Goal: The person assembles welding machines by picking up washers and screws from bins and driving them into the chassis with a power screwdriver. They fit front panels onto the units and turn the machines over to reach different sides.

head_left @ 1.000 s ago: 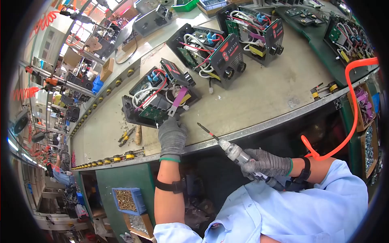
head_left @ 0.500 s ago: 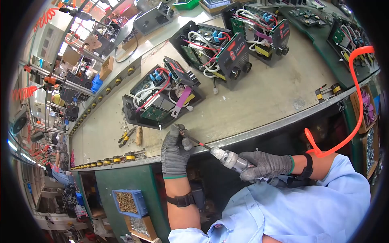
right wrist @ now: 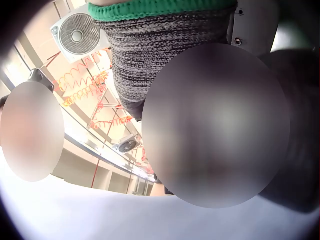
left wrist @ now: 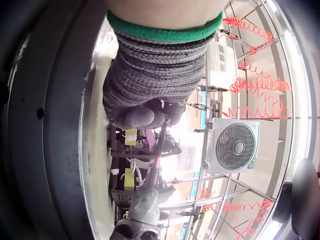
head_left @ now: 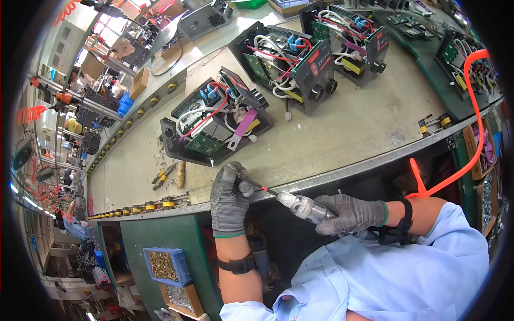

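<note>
My right hand (head_left: 348, 214), in a grey knit glove, grips a silver pneumatic screwdriver (head_left: 308, 207) at the bench's front edge. Its thin red-collared bit (head_left: 263, 188) points left. My gloved left hand (head_left: 231, 193) pinches the tip of that bit between thumb and fingers; the left wrist view shows the glove (left wrist: 150, 85) curled round the bit (left wrist: 159, 145). Just beyond the hands lies an open black electronics unit (head_left: 214, 125) with white, red and purple wiring and a green circuit board. The right wrist view shows only the glove cuff (right wrist: 165, 35); the rest is blurred.
Two more open black units (head_left: 292, 59) (head_left: 350, 37) stand further along the beige bench (head_left: 342, 128). Pliers (head_left: 163, 174) lie left of the nearest unit. An orange coiled air hose (head_left: 466, 134) runs to my right arm. Bins of screws (head_left: 163, 265) hang below the bench edge.
My left hand has come off the bench edge and taken the bit's tip. The screwdriver has swung lower and leftward toward it.
</note>
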### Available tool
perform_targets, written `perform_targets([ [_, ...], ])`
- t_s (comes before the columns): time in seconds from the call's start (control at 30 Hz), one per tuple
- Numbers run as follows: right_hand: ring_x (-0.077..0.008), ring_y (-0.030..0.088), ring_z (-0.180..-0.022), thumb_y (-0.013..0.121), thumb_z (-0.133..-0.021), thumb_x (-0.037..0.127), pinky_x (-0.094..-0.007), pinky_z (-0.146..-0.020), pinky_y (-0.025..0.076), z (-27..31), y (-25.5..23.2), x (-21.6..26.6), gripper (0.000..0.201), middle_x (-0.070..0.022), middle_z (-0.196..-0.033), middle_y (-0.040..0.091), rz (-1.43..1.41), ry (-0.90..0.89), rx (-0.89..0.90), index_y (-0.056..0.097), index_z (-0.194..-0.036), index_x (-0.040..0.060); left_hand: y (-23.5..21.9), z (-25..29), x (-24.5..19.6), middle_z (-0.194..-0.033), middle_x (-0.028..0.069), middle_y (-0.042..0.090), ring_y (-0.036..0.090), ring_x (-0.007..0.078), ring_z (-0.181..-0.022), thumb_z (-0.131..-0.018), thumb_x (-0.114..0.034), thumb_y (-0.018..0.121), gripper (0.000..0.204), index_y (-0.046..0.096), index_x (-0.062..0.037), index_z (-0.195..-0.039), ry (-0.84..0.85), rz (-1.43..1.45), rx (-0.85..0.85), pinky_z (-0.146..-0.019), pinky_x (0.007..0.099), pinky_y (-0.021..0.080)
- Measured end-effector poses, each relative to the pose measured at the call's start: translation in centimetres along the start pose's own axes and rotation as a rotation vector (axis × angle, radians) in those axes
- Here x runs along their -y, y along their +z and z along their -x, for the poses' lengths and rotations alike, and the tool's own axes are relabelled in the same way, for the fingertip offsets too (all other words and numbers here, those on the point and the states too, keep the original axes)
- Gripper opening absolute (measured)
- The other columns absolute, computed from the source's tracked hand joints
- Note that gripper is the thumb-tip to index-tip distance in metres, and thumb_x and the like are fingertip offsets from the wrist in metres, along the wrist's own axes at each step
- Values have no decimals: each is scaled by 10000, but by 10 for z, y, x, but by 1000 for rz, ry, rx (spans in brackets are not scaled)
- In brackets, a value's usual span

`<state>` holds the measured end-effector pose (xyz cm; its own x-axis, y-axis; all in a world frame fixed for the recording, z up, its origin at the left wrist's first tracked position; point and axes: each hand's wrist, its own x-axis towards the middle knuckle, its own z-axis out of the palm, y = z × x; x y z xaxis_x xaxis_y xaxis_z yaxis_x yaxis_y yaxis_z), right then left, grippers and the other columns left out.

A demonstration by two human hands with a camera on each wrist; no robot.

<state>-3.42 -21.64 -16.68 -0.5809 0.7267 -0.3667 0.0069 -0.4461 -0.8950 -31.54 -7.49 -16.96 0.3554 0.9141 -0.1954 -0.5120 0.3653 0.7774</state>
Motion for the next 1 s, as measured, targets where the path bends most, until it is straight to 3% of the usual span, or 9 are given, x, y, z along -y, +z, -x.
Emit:
perform_targets([
  [0.1,-90,641,-695,796,-883,482,-271,-580,527,-3,-1,-4,587,-32,-833,635,301,-62,-91,574,-1197,38,6,3,-1,-834,44,618,535,98,-603,-997,-279,736,267,664,-28,-1056,74,-224,-139,-536,247,425],
  [0.17,-99,651,-710,796,-885,469,-281,-595,536,-1,0,2,574,-32,-844,637,-32,90,0,578,-1191,36,8,4,0,-818,51,613,523,96,-585,-985,-271,752,290,668,1,-1042,124,-417,-233,-531,238,408],
  [0.47,-90,651,-721,792,-885,448,-271,-608,541,-3,-1,-7,575,-31,-869,643,-57,-58,-25,579,-1214,26,21,-4,5,-824,33,622,529,81,-567,-1016,-321,705,299,643,-40,-1096,16,-3,-115,-485,236,407],
  [0.53,-92,651,-715,787,-886,448,-272,-608,542,4,-3,-1,580,-31,-865,645,-100,-85,-38,580,-1224,24,25,-8,6,-929,64,670,600,104,-653,-1011,-229,713,340,627,-8,-1254,363,-624,-376,-576,254,495],
  [0.67,-115,672,-700,792,-862,487,-276,-615,562,8,-10,-8,681,-64,-878,675,-162,-70,-53,557,-1308,30,4,-40,23,-1086,77,726,684,138,-896,-957,-65,749,400,632,-2,-1333,852,-1203,-337,-810,301,559],
  [0.8,-96,647,-679,761,-892,453,-273,-606,547,11,-11,-4,607,-33,-837,647,-117,-83,-70,573,-1275,21,7,-50,5,-957,48,742,664,112,-789,-976,-151,754,276,715,17,-1190,951,-1432,-331,-693,278,553],
  [0.83,-96,647,-680,760,-894,450,-273,-605,549,11,-11,-4,599,-32,-838,646,-131,-108,-67,574,-1271,23,8,-50,3,-957,48,742,664,112,-789,-976,-151,754,276,715,17,-1190,952,-1432,-329,-693,278,553],
  [0.9,-96,648,-681,758,-895,446,-274,-605,550,7,-10,-2,591,-32,-838,645,-144,-131,-64,576,-1268,25,17,-47,-3,-863,54,716,610,77,-668,-998,-207,740,287,711,22,-1169,562,-1026,-416,-574,244,506],
  [1.0,-98,650,-685,745,-907,434,-269,-605,554,-4,-5,9,551,-34,-850,647,-211,-135,-42,572,-1244,33,24,-61,-14,-708,19,619,525,58,-524,-1015,-331,716,322,702,-10,-1038,565,-816,-379,-450,221,413],
])
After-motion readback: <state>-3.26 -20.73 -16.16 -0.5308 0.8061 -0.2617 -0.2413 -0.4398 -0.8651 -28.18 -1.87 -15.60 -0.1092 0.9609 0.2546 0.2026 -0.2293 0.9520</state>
